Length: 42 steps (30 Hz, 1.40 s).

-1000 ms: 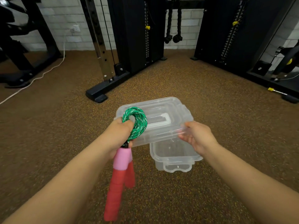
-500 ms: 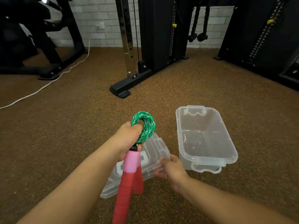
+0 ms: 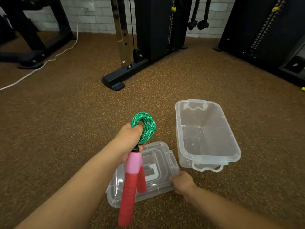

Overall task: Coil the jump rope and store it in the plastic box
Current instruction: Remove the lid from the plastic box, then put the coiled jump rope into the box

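Left hand: your left hand point(image 3: 127, 142) is clenched around the coiled jump rope point(image 3: 145, 127), gripping it where the coil meets the handles, raised above the floor.
Rope: the green braided rope sits in a tight round coil above your fist, on its far side.
Handles: the two handles point(image 3: 132, 184), pink at the top and red below, hang down from your fist toward you, side by side, crossing in front of the lid.
Right hand: your right hand point(image 3: 182, 182) is low at the near right corner of the lid, fingers on its edge; you are grasping the lid there, though how firmly the fingers press cannot be told.
Lid: the clear lid point(image 3: 158, 166) lies on the floor, near you and left of the box, top side up with its moulded handle showing.
Box: the clear plastic box point(image 3: 231, 136) stands open on the floor to the right, just beyond your right hand, with a latch at its near end and another at its far end. It lies just beside the lid, and nothing is in it.
Floor: brown speckled floor point(image 3: 57, 123) runs under everything.
Far side: a black machine frame point(image 3: 148, 38) stands against a white brick wall, with a white cable point(image 3: 49, 60) trailing on the far left.
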{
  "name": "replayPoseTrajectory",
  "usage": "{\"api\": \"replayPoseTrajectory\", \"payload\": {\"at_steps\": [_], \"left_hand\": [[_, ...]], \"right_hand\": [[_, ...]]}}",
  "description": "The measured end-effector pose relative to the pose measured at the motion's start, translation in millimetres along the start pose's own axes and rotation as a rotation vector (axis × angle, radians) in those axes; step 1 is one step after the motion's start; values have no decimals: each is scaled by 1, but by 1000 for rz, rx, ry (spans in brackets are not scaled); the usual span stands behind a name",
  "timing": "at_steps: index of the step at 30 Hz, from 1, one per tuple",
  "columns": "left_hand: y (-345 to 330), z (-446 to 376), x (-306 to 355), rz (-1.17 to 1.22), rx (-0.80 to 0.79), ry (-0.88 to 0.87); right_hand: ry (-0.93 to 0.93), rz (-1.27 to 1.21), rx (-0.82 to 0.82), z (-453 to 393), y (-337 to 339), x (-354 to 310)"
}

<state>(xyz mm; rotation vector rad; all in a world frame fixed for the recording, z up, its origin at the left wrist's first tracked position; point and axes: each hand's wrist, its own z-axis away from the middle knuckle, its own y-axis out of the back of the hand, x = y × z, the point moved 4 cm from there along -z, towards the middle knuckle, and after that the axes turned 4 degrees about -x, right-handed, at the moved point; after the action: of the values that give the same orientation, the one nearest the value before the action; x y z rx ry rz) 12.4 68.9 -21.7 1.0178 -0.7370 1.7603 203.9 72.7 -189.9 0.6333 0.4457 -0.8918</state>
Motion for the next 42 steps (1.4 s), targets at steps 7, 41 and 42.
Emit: {"api": "replayPoseTrajectory", "payload": {"at_steps": [7, 41, 42], "left_hand": [[-3, -9, -6, 33, 35, -5], [-210, -104, 72, 43, -264, -147], [-210, -114, 63, -14, -252, -147]], "right_hand": [[396, 214, 53, 45, -9, -39], [612, -113, 4, 8, 158, -102], [567, -128, -3, -1, 158, -97]]}}
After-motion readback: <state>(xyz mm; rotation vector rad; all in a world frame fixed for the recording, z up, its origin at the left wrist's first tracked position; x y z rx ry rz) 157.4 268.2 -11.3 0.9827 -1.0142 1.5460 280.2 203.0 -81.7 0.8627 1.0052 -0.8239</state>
